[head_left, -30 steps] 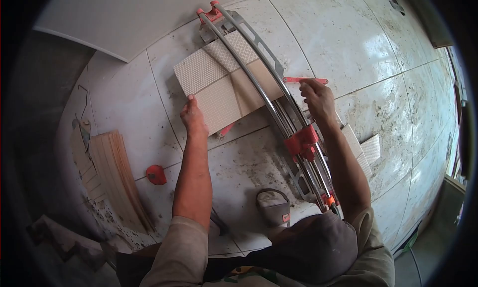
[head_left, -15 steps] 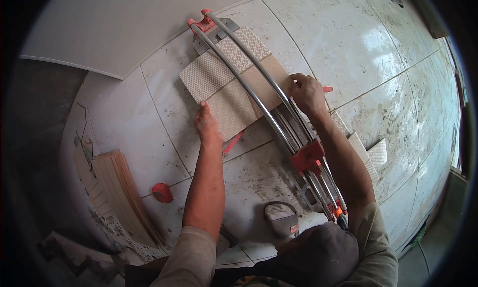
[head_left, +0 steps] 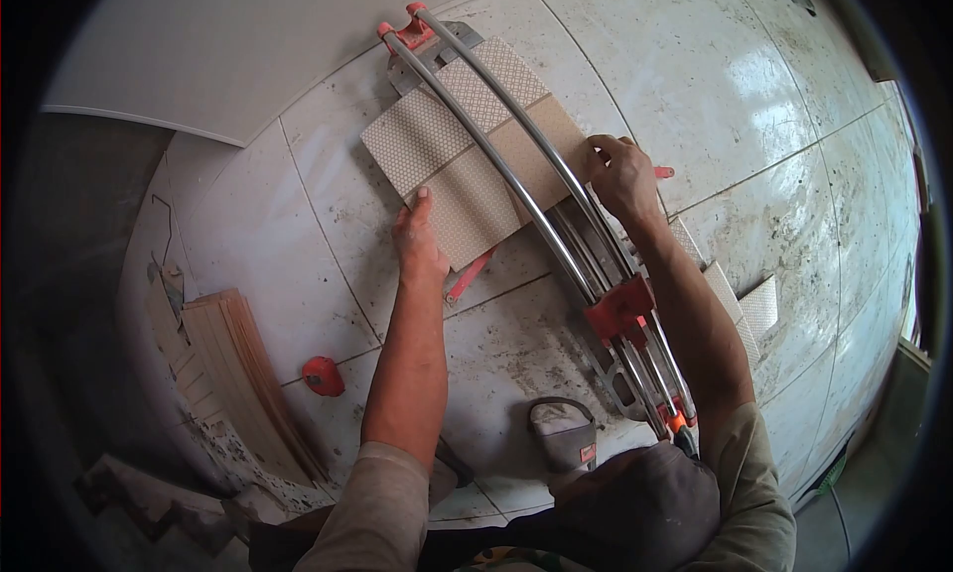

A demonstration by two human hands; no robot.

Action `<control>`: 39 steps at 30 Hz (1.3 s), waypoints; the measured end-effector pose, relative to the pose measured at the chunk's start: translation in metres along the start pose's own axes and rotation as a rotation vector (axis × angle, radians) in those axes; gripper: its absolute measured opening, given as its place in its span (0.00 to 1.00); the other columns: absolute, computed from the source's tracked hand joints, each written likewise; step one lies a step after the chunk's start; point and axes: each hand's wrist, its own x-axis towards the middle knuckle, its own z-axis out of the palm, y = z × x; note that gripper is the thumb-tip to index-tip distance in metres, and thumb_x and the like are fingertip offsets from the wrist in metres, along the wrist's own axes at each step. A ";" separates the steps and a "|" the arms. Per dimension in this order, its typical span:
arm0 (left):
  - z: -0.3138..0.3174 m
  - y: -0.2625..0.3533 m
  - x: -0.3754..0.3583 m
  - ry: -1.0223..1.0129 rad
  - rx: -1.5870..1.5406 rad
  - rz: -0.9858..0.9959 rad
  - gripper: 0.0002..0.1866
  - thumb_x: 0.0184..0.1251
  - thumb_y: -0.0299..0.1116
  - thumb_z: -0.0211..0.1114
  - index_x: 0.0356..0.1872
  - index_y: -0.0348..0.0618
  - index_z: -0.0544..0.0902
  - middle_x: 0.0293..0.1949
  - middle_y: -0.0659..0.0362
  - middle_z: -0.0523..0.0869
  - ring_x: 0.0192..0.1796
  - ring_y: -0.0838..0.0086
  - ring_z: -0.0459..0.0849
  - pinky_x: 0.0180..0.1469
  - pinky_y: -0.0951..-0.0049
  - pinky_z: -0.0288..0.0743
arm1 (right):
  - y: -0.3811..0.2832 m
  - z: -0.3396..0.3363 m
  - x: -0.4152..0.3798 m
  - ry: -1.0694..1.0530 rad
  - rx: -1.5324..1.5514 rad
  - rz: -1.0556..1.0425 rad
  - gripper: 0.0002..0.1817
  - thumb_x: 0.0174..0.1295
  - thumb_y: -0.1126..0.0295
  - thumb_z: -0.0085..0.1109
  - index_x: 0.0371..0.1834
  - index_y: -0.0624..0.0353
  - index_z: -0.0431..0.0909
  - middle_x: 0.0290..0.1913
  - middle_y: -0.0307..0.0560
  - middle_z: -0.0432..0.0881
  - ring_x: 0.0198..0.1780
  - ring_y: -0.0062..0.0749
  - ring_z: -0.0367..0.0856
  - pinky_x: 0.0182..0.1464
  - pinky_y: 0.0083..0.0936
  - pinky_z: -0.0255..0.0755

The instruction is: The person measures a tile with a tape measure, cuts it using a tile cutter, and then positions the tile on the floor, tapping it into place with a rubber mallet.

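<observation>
A beige patterned tile (head_left: 467,200) lies at an angle under the two steel rails of a tile cutter (head_left: 537,203). My left hand (head_left: 421,237) grips the tile's lower left edge, its thumb on top and its fingers mostly hidden below. At the tile's right corner, my right hand (head_left: 623,179) has its fingers curled and pressed together on the edge. The cutter's red carriage (head_left: 620,310) sits low on the rails, between my forearms.
A red tape measure (head_left: 323,377) lies on the floor left of my forearm. Stacked planks (head_left: 243,374) stand at the left, and cut tile pieces (head_left: 759,306) lie at the right. A grey shoe (head_left: 564,435) is below the cutter.
The view has shifted slightly. My left thumb now reaches further over the tile's edge, while both hands stay at the tile.
</observation>
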 end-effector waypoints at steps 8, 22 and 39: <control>-0.008 0.002 0.004 -0.139 -0.049 -0.070 0.20 0.65 0.32 0.61 0.56 0.37 0.72 0.53 0.53 0.78 0.55 0.60 0.76 0.59 0.57 0.71 | -0.002 -0.002 -0.003 0.023 0.027 0.030 0.13 0.58 0.66 0.53 0.43 0.58 0.82 0.41 0.60 0.81 0.43 0.52 0.80 0.48 0.38 0.73; -0.006 -0.007 0.011 0.023 -0.015 -0.026 0.24 0.60 0.29 0.65 0.56 0.36 0.70 0.51 0.51 0.77 0.52 0.59 0.77 0.55 0.56 0.74 | -0.003 -0.002 -0.002 0.034 0.016 0.059 0.13 0.57 0.65 0.56 0.42 0.57 0.83 0.39 0.60 0.81 0.42 0.53 0.81 0.48 0.39 0.73; 0.008 0.003 0.001 0.070 0.069 -0.030 0.24 0.61 0.27 0.65 0.56 0.33 0.68 0.50 0.48 0.78 0.49 0.57 0.79 0.50 0.51 0.77 | 0.005 -0.004 0.000 -0.037 -0.005 0.022 0.12 0.55 0.65 0.56 0.39 0.53 0.84 0.37 0.59 0.83 0.42 0.52 0.82 0.46 0.40 0.75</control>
